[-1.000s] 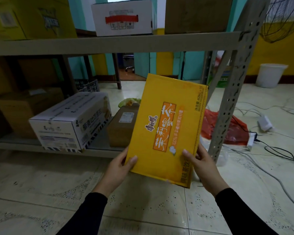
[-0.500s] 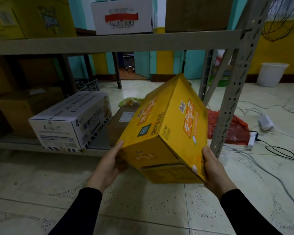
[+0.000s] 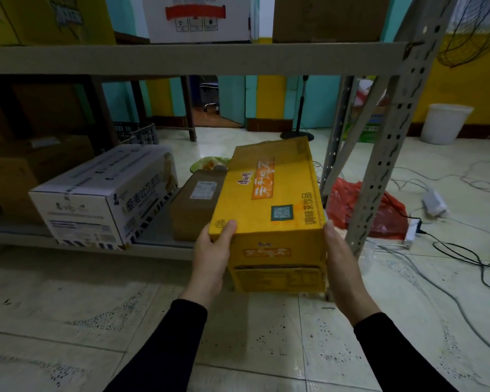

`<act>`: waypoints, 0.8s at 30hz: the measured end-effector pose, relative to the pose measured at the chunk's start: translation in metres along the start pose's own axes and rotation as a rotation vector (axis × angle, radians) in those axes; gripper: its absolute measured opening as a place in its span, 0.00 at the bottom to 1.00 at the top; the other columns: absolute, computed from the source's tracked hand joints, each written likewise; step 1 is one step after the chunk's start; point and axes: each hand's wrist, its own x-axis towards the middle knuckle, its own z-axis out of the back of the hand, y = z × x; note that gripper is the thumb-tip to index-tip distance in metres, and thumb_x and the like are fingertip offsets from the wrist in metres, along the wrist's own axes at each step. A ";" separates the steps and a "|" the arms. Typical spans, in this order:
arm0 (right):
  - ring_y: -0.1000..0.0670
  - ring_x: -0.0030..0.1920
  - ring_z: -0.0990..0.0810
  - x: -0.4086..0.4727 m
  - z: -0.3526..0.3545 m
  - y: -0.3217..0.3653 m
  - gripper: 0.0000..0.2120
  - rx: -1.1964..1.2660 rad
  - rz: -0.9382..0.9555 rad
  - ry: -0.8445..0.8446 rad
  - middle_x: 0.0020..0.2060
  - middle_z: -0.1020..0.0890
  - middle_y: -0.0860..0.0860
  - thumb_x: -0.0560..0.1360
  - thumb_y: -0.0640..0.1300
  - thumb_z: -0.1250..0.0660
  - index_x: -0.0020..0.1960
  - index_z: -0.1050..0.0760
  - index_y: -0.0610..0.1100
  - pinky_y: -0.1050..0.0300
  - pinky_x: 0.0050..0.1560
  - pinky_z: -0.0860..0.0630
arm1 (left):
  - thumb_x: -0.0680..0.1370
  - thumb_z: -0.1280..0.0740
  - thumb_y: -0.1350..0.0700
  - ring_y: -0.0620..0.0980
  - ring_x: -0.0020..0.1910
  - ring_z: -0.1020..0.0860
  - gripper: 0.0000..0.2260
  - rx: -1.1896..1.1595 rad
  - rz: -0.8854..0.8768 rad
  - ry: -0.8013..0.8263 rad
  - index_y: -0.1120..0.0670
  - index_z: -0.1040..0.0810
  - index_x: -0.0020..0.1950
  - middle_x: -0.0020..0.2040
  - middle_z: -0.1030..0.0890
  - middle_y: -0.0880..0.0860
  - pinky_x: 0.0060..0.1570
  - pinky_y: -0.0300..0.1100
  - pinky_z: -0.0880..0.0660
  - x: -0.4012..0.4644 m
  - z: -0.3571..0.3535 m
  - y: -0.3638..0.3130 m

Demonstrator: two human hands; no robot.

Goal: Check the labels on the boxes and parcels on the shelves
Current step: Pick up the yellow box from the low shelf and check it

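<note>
Gripping the yellow box (image 3: pixel 269 219) above the floor before the shelf (image 3: pixel 159 244), left hand (image 3: pixel 211 258) shows only its thumb on top; right hand (image 3: pixel 341 264) presses its side, fingers hidden. Its labels blur. Behind, a brown parcel (image 3: pixel 194 206) is half covered.

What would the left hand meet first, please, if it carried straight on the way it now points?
Probably the small brown parcel on the lower shelf: the left hand points up and away toward it, though depth is hard to judge.

Dim, yellowish indoor light; soft motion blur throughout; wide-angle bending at edges; faint floor (image 3: pixel 68 321) sheen.
</note>
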 end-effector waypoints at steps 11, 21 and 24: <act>0.47 0.70 0.26 0.070 0.025 -0.043 0.46 0.108 -0.277 -0.060 0.71 0.26 0.54 0.65 0.79 0.35 0.77 0.36 0.60 0.35 0.72 0.33 | 0.83 0.40 0.43 0.52 0.59 0.24 0.19 0.148 0.180 0.150 0.46 0.33 0.72 0.60 0.23 0.49 0.63 0.55 0.26 0.046 -0.051 0.009; 0.45 0.62 0.22 0.161 0.038 -0.061 0.36 0.059 -0.322 -0.072 0.70 0.26 0.52 0.78 0.69 0.44 0.81 0.45 0.55 0.42 0.63 0.25 | 0.84 0.46 0.43 0.56 0.63 0.26 0.23 0.237 0.184 0.267 0.48 0.42 0.78 0.63 0.25 0.52 0.67 0.59 0.30 0.126 -0.096 0.011; 0.47 0.66 0.25 0.178 0.037 -0.064 0.31 0.030 -0.349 -0.050 0.70 0.26 0.53 0.81 0.66 0.46 0.80 0.43 0.54 0.48 0.62 0.29 | 0.85 0.47 0.43 0.55 0.61 0.25 0.22 0.251 0.181 0.267 0.48 0.42 0.77 0.60 0.25 0.51 0.66 0.57 0.29 0.143 -0.102 0.018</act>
